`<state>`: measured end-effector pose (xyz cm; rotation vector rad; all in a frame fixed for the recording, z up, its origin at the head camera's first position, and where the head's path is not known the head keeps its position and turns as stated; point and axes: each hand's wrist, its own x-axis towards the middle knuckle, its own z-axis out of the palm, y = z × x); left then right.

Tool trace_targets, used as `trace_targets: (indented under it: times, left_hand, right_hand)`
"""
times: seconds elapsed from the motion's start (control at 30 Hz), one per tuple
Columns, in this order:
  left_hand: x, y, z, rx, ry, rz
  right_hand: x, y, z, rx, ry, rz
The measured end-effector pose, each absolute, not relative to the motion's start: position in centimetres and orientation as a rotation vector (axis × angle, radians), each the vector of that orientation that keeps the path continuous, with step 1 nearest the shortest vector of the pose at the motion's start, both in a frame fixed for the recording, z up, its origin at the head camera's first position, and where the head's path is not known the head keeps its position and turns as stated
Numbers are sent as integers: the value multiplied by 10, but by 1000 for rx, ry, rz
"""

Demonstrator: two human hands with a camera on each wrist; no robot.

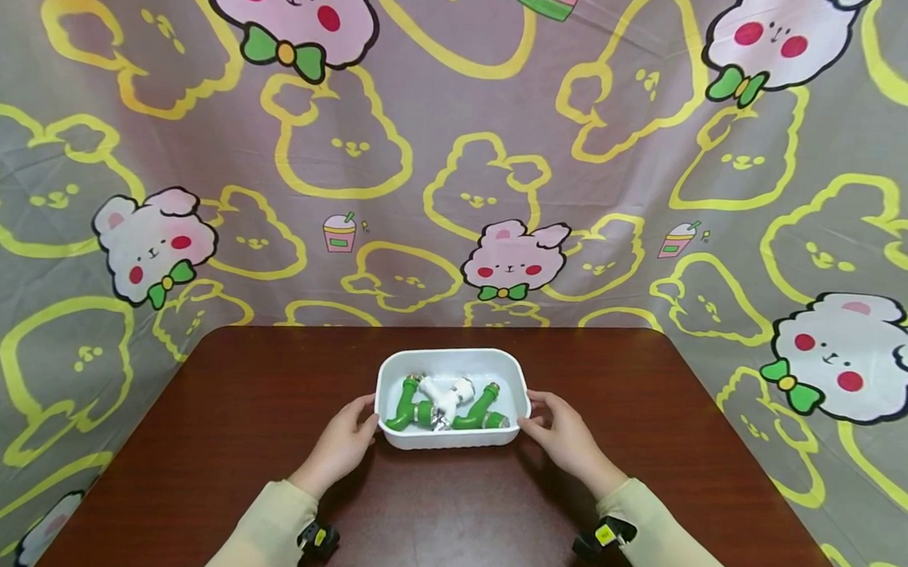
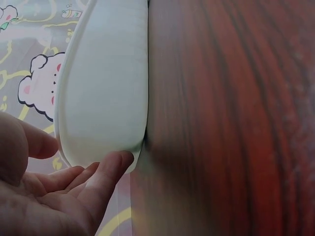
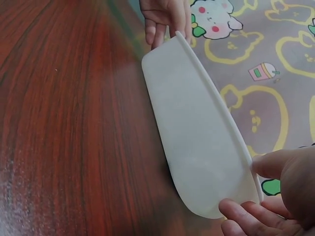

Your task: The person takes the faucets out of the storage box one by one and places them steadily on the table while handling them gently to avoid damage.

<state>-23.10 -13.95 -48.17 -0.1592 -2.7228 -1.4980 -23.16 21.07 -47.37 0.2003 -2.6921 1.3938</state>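
A white rectangular plastic tub (image 1: 448, 439) with rounded corners sits on the table in the head view. Two green taps (image 1: 406, 401) and a white tap (image 1: 452, 397) lie in it, the white one between the green ones. My left hand (image 1: 347, 441) holds the tub's left end, thumb near the rim and fingers against the lower side in the left wrist view. At the opposite end, my right hand (image 1: 566, 438) grips the tub likewise, with its thumb at the rim in the right wrist view. The taps are hidden behind the tub wall in both wrist views.
The dark red-brown wooden table (image 1: 270, 377) reaches back to a grey curtain (image 1: 428, 174) printed with cartoon animals, which also hangs along both sides. Black wrist devices (image 1: 317, 539) are strapped over the light sleeves.
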Motion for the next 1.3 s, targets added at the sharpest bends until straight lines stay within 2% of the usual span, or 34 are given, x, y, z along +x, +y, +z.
trace_targets:
  times: [1.3]
  left_hand:
    - [-219,-133,-480,-218,-2705,-1481]
  right_hand:
    - [-216,218,-470,193,-2676,1432]
